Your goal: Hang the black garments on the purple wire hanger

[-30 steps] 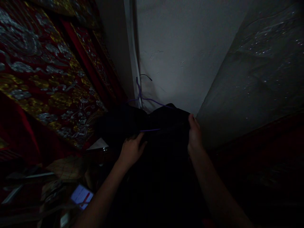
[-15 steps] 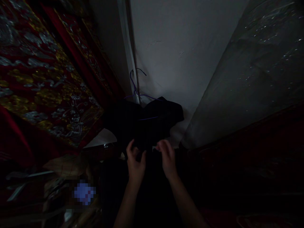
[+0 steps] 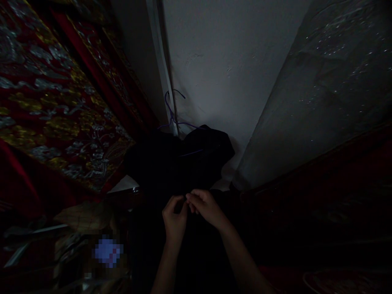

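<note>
A black garment [image 3: 171, 163] hangs on a thin purple hanger [image 3: 172, 116], hooked at a pale upright strip. In front of its lower part my two hands come together, fingertips close or touching. My left hand [image 3: 175, 214] curls with thumb and forefinger pinched into a ring. From the right, my right hand [image 3: 206, 205] pinches at the same spot, its other fingers folded under. What lies between the fingertips is lost in the dark. Whether they grip the black cloth, I cannot tell.
Red cloth [image 3: 67, 102] with gold and silver embroidery hangs at the left. A pale wall [image 3: 232, 73] stands behind, with a shiny translucent sheet [image 3: 321, 90] at the right. Clutter with a pixelated blue patch [image 3: 107, 251] lies at lower left.
My right hand has moved left and slightly down to meet my left hand. The left fingers have closed from a more open curl. The view has shifted slightly.
</note>
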Tool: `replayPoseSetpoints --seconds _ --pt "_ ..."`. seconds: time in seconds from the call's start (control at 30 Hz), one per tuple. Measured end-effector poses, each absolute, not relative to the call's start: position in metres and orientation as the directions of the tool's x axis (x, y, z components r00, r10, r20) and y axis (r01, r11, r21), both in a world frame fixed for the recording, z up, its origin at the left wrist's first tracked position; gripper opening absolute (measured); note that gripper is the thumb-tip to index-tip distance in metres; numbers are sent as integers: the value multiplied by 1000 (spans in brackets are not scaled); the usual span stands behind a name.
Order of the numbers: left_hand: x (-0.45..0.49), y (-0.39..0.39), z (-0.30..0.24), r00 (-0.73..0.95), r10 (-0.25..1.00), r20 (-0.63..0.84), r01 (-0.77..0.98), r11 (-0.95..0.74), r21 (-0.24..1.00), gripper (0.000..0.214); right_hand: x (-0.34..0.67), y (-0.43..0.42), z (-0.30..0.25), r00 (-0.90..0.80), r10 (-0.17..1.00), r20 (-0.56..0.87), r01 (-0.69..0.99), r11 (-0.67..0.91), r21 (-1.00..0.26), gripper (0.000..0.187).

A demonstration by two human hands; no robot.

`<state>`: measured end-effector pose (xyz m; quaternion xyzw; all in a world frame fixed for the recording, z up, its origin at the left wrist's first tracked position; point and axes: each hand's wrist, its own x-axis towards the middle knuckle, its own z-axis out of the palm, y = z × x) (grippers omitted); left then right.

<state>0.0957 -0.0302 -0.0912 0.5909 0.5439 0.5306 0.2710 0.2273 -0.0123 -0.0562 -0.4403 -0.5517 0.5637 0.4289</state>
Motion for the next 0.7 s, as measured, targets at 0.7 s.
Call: replayPoseSetpoints --seconds 0.7 --pt "93 21 -7 -1 822 569 296 -544 785 48 224 50 72 -106 952 289 -139 273 -952 30"
